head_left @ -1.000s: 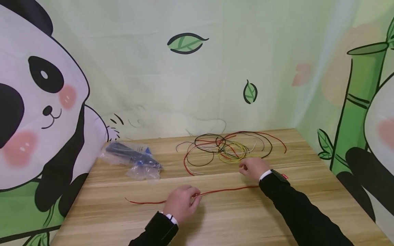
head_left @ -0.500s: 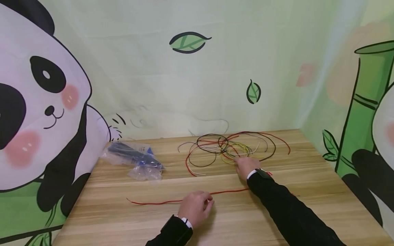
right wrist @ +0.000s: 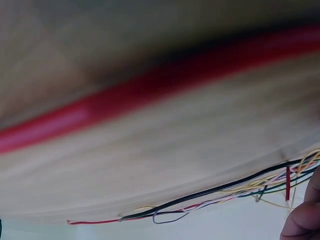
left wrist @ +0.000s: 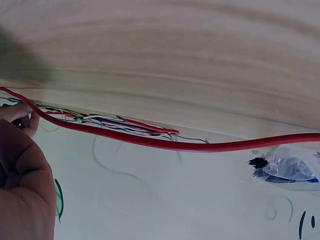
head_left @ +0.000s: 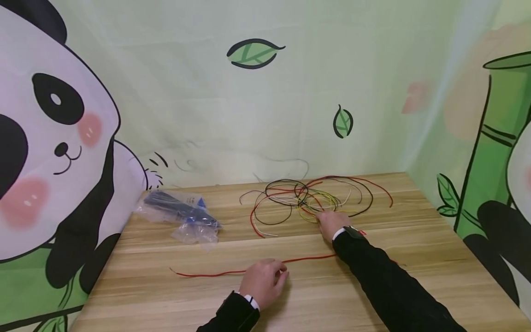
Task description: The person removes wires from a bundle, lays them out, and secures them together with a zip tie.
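Note:
A long red wire (head_left: 209, 275) lies almost straight across the front of the table, passing under the right forearm. My left hand (head_left: 263, 281) is over its middle, fingers loosely curled and thumb apart; in the left wrist view the wire runs past that hand (left wrist: 22, 185), not through it. At the near edge of a loose tangle of wires (head_left: 286, 199), coloured red, black, yellow and white, is my right hand (head_left: 332, 224). Its fingertips reach the yellow loops (head_left: 317, 205); whether they pinch a wire is hidden. Part of that hand (right wrist: 304, 217) shows at the right wrist view's edge.
A clear plastic bag (head_left: 195, 230) with dark, long contents lies at the table's back left. Behind the wooden table (head_left: 166, 304) hangs a pale green printed cloth (head_left: 186, 92), with more of it along the sides.
My left hand has slid right along the red wire. The right hand has moved a little left and forward to the tangle's edge, then stayed there. The bag and tangle keep their places.

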Demonstrator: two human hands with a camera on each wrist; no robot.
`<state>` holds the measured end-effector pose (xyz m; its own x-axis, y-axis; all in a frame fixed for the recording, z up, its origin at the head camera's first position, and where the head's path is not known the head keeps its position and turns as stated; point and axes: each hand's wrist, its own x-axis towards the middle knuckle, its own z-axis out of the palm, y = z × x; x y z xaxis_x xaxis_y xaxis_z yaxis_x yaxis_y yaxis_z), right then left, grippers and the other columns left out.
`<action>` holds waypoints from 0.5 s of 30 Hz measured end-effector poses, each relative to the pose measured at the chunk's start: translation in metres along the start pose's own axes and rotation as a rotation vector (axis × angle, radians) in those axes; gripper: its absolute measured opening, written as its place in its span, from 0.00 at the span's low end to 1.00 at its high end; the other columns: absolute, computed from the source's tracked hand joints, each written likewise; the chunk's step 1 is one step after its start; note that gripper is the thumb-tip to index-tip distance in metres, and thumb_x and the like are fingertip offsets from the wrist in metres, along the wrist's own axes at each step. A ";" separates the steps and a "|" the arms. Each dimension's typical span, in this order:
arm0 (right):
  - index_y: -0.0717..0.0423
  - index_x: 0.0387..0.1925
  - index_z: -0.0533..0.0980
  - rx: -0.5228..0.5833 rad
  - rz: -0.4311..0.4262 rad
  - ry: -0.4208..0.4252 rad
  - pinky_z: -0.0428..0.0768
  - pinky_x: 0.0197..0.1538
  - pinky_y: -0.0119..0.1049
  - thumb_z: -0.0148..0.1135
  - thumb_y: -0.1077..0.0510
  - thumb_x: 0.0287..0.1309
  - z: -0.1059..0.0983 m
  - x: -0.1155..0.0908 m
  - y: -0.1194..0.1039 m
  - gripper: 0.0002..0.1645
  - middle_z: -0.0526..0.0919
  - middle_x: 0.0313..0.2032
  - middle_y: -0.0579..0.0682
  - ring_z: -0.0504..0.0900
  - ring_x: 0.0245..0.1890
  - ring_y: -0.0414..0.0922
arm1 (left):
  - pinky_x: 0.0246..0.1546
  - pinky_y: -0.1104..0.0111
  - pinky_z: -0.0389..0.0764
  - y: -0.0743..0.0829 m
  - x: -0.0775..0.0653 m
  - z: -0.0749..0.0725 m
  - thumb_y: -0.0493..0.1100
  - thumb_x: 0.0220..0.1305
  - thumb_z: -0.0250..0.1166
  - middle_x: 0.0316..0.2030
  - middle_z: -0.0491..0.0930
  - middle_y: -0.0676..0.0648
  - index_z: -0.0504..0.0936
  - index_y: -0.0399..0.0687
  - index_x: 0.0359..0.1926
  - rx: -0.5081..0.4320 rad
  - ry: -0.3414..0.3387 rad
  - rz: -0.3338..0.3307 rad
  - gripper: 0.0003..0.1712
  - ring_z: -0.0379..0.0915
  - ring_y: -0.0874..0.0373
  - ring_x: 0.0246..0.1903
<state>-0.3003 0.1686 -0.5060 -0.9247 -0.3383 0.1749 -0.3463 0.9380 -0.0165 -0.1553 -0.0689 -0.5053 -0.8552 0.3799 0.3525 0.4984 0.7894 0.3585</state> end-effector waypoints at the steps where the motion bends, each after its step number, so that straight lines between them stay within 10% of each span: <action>1: 0.49 0.26 0.79 0.000 -0.004 -0.001 0.77 0.25 0.48 0.64 0.59 0.58 0.000 0.000 0.000 0.06 0.83 0.28 0.51 0.83 0.29 0.50 | 0.25 0.75 0.71 0.000 0.000 0.000 0.45 0.60 0.66 0.24 0.80 0.56 0.85 0.52 0.31 -0.002 -0.001 0.001 0.05 0.70 0.69 0.23; 15: 0.43 0.25 0.78 0.078 -0.128 0.117 0.70 0.20 0.39 0.64 0.57 0.59 -0.022 -0.013 -0.019 0.08 0.80 0.23 0.40 0.77 0.23 0.40 | 0.27 0.73 0.75 -0.004 0.001 -0.002 0.45 0.59 0.67 0.26 0.81 0.56 0.85 0.51 0.31 -0.008 0.004 -0.012 0.04 0.73 0.68 0.25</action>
<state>-0.2783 0.1572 -0.4859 -0.8490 -0.4393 0.2936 -0.4756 0.8775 -0.0624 -0.1576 -0.0733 -0.5047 -0.8608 0.3681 0.3514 0.4888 0.7904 0.3694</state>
